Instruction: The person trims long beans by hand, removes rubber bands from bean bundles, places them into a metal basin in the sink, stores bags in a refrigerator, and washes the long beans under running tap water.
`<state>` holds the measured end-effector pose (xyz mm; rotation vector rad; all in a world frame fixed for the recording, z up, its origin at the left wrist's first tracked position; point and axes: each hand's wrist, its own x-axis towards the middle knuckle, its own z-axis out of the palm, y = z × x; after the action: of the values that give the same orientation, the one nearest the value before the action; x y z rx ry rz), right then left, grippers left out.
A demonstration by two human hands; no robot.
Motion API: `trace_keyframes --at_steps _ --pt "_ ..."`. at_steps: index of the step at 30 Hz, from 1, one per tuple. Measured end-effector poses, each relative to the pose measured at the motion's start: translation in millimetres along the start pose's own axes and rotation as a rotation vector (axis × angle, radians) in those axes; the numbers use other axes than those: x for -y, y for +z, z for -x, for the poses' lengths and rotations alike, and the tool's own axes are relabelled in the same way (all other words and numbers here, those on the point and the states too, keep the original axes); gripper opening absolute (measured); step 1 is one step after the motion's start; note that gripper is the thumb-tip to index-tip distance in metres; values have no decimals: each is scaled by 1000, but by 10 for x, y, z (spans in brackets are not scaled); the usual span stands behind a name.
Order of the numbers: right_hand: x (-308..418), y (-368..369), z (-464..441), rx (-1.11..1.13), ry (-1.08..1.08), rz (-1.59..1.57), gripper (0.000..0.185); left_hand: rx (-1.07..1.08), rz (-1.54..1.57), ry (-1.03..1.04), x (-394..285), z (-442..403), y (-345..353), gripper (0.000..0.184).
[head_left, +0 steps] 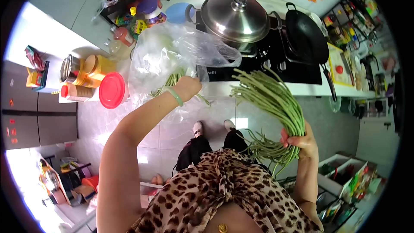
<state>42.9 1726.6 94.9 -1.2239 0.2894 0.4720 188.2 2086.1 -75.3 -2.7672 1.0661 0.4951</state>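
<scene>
My right hand [302, 141] is wrapped around a thick bunch of long green beans [276, 99], held out over the floor in front of the counter. The beans fan out toward the stove, with their other ends drooping below my fist. My left hand [189, 88], with a pale green bangle on the wrist, is closed at the edge of a clear plastic bag [161, 51]. More long beans [173, 79] show in the bag beside that hand, and a few bean ends hang under it. The fingertips of my left hand are hidden.
A lidded steel pot [235, 19] and a black wok [306, 34] stand on the black stove [224, 74]. Left of the bag are a red-lidded tub [112, 90] and several jars. A cutting board [338, 67] with a knife lies at right.
</scene>
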Motion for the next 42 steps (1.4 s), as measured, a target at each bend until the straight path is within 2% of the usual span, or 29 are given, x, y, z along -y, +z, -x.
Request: trace_keyframes --at_steps 1,3,4,6,10,12,13,15,16,18,19,20,22,23,25,26,28,29,31,32,34,35,36,38,39,40,42 --pt "-24 96 57 -38 -8 28 60 0 -8 22 21 69 -32 12" --pt "-88 249 137 -80 -44 18 60 -69 257 -76 73 229 -184 15" --pt "-108 314 170 -104 -68 18 61 -70 253 -66 141 310 -286 15" --pt "-205 396 178 -121 -86 23 61 -154 405 -9 388 485 -403 21" --pt "-266 553 172 -130 -85 8 60 -183 554 142 1085 637 -399 14" --pt "-307 585 132 -132 -71 4 58 87 155 115 1288 774 -408 12" --pt "-366 581 106 -118 -70 -6 58 95 147 103 1276 847 -351 12" --pt "-391 587 88 -95 -77 -23 57 66 -201 -156 1237 888 -173 17" --pt "-396 603 93 -92 -80 -28 57 68 -207 -158 1262 876 -21 17" --pt "-405 635 125 -91 -30 -35 57 200 -254 -187 1282 866 206 25" --pt "-420 621 137 -90 -24 -44 57 406 -461 -155 988 983 -140 35" --pt "-474 583 153 -81 -28 -45 57 406 -466 -165 958 1058 -67 35" --pt "-500 560 180 -110 -45 -86 57 528 232 -42 1026 1166 -35 44" --pt "-501 555 195 -112 -45 -96 57 535 224 -40 1043 1214 -21 44" --pt "-467 532 224 -106 -46 -71 56 442 575 34 992 1322 -141 54" --pt "-460 510 226 -104 -48 -71 56 441 574 32 969 1374 -187 54" --pt "-507 470 214 -84 -53 -61 56 207 668 214 950 1494 -231 46" --pt "-507 476 218 -80 -54 -62 56 205 667 211 986 1536 -214 46" --pt "-499 489 243 -142 -51 -52 57 127 972 73 1069 1610 -108 37" --pt "-509 474 255 -141 -48 -52 57 129 974 71 1072 1647 -12 37" --pt "-545 435 272 -157 -78 -58 58 -235 1026 -356 1038 1736 252 24" --pt "-538 446 284 -159 -79 -77 60 -375 1071 -504 1001 1753 376 25" --pt "-525 450 285 -154 -83 -77 60 -380 1067 -506 973 1750 453 25" --pt "-495 445 309 -101 -77 -61 60 -504 733 -562 909 1747 625 34" --pt "-470 455 325 -96 -72 -53 60 -469 564 -478 863 1763 616 42" --pt "-432 465 327 -59 -59 -46 60 -474 570 -489 836 1787 600 42" --pt "-328 520 324 -12 -58 -32 61 33 710 -701 811 1799 443 44"
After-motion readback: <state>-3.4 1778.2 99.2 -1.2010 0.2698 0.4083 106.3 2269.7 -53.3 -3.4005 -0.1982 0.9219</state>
